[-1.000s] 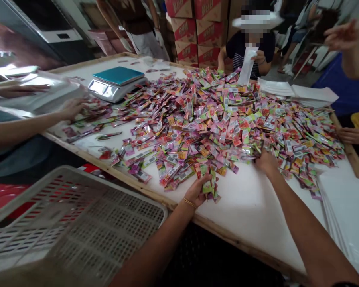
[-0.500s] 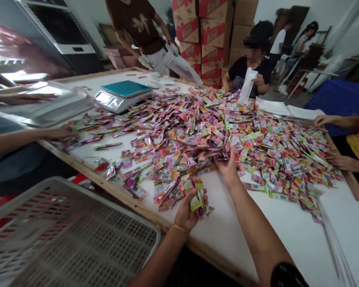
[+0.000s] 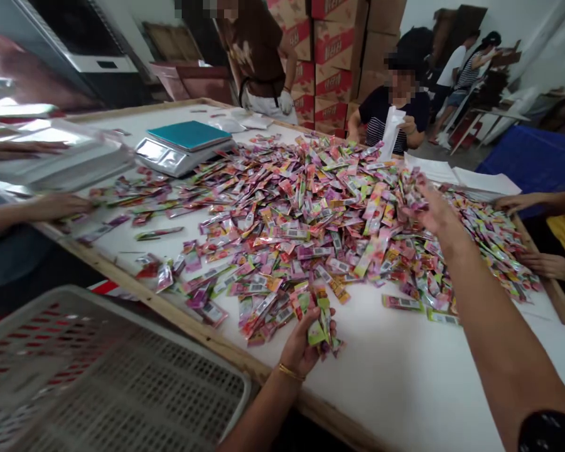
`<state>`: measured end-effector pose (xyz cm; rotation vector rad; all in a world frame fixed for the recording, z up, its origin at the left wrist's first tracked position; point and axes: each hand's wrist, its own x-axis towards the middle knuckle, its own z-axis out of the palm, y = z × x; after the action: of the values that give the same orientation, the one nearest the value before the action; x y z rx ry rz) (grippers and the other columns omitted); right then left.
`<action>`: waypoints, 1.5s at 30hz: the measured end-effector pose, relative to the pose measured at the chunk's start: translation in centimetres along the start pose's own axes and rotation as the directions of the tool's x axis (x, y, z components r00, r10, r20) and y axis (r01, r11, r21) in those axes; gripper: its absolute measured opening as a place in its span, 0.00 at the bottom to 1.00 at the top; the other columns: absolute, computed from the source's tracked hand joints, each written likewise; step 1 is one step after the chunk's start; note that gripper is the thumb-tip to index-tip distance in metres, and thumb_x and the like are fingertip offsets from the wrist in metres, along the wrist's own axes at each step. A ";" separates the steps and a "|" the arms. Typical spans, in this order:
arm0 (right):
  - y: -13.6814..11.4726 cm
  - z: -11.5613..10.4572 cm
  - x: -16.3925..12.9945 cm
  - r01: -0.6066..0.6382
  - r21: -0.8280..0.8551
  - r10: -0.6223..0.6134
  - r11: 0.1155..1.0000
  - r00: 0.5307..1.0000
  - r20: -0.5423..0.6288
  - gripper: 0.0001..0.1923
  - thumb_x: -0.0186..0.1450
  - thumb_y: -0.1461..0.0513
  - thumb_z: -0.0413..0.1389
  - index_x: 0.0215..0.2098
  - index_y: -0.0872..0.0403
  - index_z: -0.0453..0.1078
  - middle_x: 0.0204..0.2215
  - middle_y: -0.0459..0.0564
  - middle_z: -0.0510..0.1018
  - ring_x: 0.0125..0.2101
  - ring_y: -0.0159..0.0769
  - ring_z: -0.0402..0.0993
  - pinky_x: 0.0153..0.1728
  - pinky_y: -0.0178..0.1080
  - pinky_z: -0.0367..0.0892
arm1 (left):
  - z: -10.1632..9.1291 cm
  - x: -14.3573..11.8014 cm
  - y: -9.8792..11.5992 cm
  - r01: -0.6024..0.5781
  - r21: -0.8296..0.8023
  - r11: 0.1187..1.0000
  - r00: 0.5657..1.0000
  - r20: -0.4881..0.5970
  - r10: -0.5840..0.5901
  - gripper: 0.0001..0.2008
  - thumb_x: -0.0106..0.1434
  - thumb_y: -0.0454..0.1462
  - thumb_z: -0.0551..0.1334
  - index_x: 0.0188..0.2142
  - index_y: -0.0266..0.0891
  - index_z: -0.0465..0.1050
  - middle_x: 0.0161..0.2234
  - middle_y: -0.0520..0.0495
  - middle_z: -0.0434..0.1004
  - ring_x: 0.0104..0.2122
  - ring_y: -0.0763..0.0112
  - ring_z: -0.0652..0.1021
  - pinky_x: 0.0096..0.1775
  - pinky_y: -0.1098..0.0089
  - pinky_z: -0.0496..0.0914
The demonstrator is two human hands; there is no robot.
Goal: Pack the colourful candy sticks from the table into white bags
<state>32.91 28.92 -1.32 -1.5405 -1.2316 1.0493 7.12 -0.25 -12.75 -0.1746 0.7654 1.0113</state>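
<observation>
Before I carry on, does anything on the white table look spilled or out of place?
Nothing looks spilled or damaged. Slightly odd: a slim, shiny greenish packet lies by itself on the white tabletop, in front of the teal-topped grey scale, apart from the loose multicoloured packet heap.

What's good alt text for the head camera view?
The left hand grips small multicoloured plastic packets; the right hand, blurred, is at a heaped pile of them on a white table beside a grey, slotted plastic crate.
</observation>
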 end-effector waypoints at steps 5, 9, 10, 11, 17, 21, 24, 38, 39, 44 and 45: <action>8.2 -4.1 -5.4 -0.191 -0.697 0.127 0.691 0.981 -0.143 0.30 0.44 0.46 0.66 0.35 0.61 0.73 0.44 0.69 0.74 0.53 0.66 0.64 0.53 0.59 0.58 | 0.0 0.0 -0.3 0.006 0.041 0.999 1.000 0.020 -0.007 0.11 0.61 0.38 0.61 0.37 0.29 0.72 0.24 0.44 0.75 0.20 0.70 0.76 0.17 0.74 0.69; 10.5 -2.2 -6.9 -0.204 -0.748 0.207 0.632 0.974 -0.092 0.26 0.42 0.54 0.68 0.35 0.62 0.73 0.41 0.69 0.76 0.50 0.62 0.68 0.49 0.54 0.63 | -0.2 0.2 -0.4 -0.012 0.074 0.997 1.000 0.019 0.011 0.11 0.61 0.38 0.60 0.37 0.30 0.73 0.24 0.44 0.76 0.20 0.69 0.76 0.17 0.74 0.70; 10.7 -1.1 -7.2 -0.197 -0.708 0.222 0.678 0.973 -0.059 0.24 0.43 0.56 0.67 0.35 0.61 0.73 0.38 0.66 0.77 0.47 0.58 0.71 0.46 0.50 0.66 | -0.3 0.3 -0.4 -0.013 0.080 0.997 1.000 0.016 0.011 0.11 0.61 0.38 0.60 0.36 0.30 0.73 0.24 0.44 0.76 0.20 0.69 0.76 0.17 0.74 0.70; 10.8 0.1 -7.7 -0.188 -0.671 0.227 0.717 0.974 -0.031 0.23 0.43 0.57 0.67 0.35 0.60 0.73 0.36 0.62 0.78 0.45 0.53 0.73 0.44 0.46 0.67 | -0.3 0.4 -0.4 -0.014 0.088 0.996 1.000 0.010 0.013 0.10 0.61 0.38 0.59 0.36 0.30 0.72 0.24 0.44 0.76 0.20 0.69 0.76 0.17 0.74 0.70; 11.2 3.5 -12.8 -0.159 -0.401 0.207 0.902 0.975 0.079 0.23 0.46 0.55 0.63 0.38 0.57 0.73 0.30 0.50 0.80 0.33 0.40 0.76 0.34 0.38 0.71 | 0.0 0.7 -0.5 -0.051 0.074 0.996 0.999 0.010 0.050 0.08 0.62 0.35 0.57 0.33 0.30 0.72 0.22 0.44 0.76 0.18 0.71 0.76 0.19 0.74 0.71; 9.8 -0.9 -15.5 -0.242 -0.238 0.266 0.941 0.961 0.075 0.19 0.45 0.55 0.64 0.32 0.57 0.73 0.27 0.50 0.79 0.27 0.39 0.75 0.28 0.39 0.72 | 0.3 0.5 -0.4 -0.045 0.089 0.995 0.999 0.035 0.042 0.09 0.62 0.36 0.56 0.32 0.30 0.71 0.21 0.44 0.76 0.17 0.72 0.75 0.18 0.75 0.70; 9.1 -5.3 -17.4 -0.378 -0.223 0.404 0.899 0.911 0.085 0.19 0.45 0.55 0.66 0.32 0.57 0.73 0.26 0.52 0.79 0.27 0.41 0.76 0.28 0.39 0.72 | 0.5 0.3 -0.3 -0.066 0.148 0.987 0.996 0.067 0.056 0.08 0.62 0.36 0.58 0.33 0.31 0.71 0.21 0.45 0.76 0.13 0.74 0.72 0.12 0.78 0.63; 11.1 -16.7 -27.7 -0.242 -0.748 0.318 0.619 0.947 -0.043 0.21 0.63 0.59 0.52 0.54 0.56 0.66 0.47 0.56 0.77 0.44 0.40 0.75 0.46 0.40 0.68 | 0.4 0.1 -0.1 -0.156 0.182 0.971 0.986 0.091 0.141 0.11 0.61 0.39 0.59 0.38 0.32 0.71 0.25 0.47 0.76 0.22 0.72 0.77 0.16 0.79 0.67; 11.3 -16.5 -28.3 -0.226 -0.776 0.301 0.589 0.952 -0.049 0.21 0.65 0.57 0.50 0.54 0.56 0.67 0.47 0.57 0.76 0.46 0.41 0.74 0.48 0.41 0.67 | 0.6 -0.2 0.0 -0.148 0.200 0.969 0.986 0.104 0.129 0.11 0.61 0.39 0.59 0.38 0.32 0.72 0.24 0.46 0.76 0.21 0.72 0.77 0.15 0.80 0.65; 12.1 -12.1 -29.4 -0.214 -0.910 0.325 0.355 0.941 -0.095 0.43 0.59 0.37 0.48 0.60 0.58 0.60 0.53 0.66 0.70 0.54 0.57 0.64 0.49 0.54 0.64 | 2.9 -1.3 -1.3 -0.121 0.219 0.968 0.989 0.105 0.100 0.11 0.62 0.38 0.57 0.36 0.31 0.72 0.25 0.45 0.77 0.23 0.71 0.77 0.23 0.75 0.74; 12.1 -11.1 -29.3 -0.216 -0.922 0.324 0.322 0.940 -0.107 0.48 0.56 0.35 0.49 0.62 0.58 0.56 0.55 0.67 0.67 0.56 0.59 0.61 0.49 0.56 0.63 | 3.3 -1.4 -1.8 -0.115 0.215 0.970 0.989 0.112 0.093 0.10 0.61 0.37 0.57 0.36 0.31 0.72 0.26 0.45 0.77 0.23 0.71 0.77 0.25 0.74 0.74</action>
<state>42.02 -2.85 -7.50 -2.6898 -1.8465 0.5612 9.82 -0.64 -9.76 0.1093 0.7946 1.0182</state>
